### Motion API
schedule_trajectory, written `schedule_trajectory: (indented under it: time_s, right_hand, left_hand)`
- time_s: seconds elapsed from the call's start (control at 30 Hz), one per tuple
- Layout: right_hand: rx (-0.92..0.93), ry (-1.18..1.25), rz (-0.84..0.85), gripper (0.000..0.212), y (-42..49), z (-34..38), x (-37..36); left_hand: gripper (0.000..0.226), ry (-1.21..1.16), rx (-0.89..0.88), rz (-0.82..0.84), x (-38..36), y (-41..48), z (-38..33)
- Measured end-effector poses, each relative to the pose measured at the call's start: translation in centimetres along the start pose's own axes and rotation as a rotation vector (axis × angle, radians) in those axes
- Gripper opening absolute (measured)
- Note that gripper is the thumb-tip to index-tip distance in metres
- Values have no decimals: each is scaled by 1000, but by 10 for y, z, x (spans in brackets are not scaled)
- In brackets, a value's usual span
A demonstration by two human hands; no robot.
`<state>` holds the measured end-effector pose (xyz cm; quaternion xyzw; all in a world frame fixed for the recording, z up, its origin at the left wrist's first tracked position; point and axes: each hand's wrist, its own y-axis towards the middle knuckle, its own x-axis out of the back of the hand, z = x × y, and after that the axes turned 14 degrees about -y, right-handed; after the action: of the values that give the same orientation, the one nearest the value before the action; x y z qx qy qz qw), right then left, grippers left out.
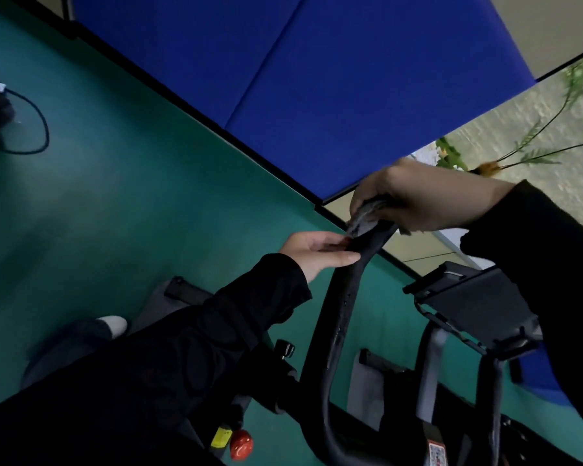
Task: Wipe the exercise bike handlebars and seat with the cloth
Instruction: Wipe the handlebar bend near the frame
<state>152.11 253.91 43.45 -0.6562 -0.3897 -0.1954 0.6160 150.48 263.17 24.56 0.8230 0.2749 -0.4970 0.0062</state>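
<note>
Teal floor (pixel 115 196) behind: right hand (pixel 414 196) is clutching grey cloth (pixel 362 218) on handlebar (pixel 340 314) tip, left hand (pixel 313 252) touching it straight-fingered; yellow label (pixel 221 437) illegible.

Two hands: one left hand (pixel 317 253), one right hand (pixel 411 200). One grey cloth (pixel 362 220). One black handlebar (pixel 347 297). One dark console (pixel 475 304). One red knob (pixel 241 443). One shoe (pixel 113 326). One black cable (pixel 37 129). Two blue panels (pixel 367 105). One leafy plant (pixel 535 139).

Cloth (pixel 364 218) in right hand (pixel 414 200) atop handlebar (pixel 344 297) tip, left hand (pixel 317 252) just beside, console (pixel 475 297) to the right
</note>
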Motion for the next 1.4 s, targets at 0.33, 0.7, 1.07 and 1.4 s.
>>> schedule_trajectory:
  time_s: [0.33,0.7,1.07,1.4]
  right_hand:
    - [-61,-34,-133,19,-9,6,-12]
    - [-527,196,-988,16,-44,52,-92]
    - [-1058,758,-1061,16,-26,118,-112]
    - [-1551,1192,-855,17,-1,117,-107]
  left_hand:
    - [22,66,-29,-16,-5,-7,-10]
    - [27,1088,-646,120,-6,-22,-65]
    - [29,1527,-1206,612,-30,18,-87]
    - [19,1529,-1301,1319,-56,74,-108]
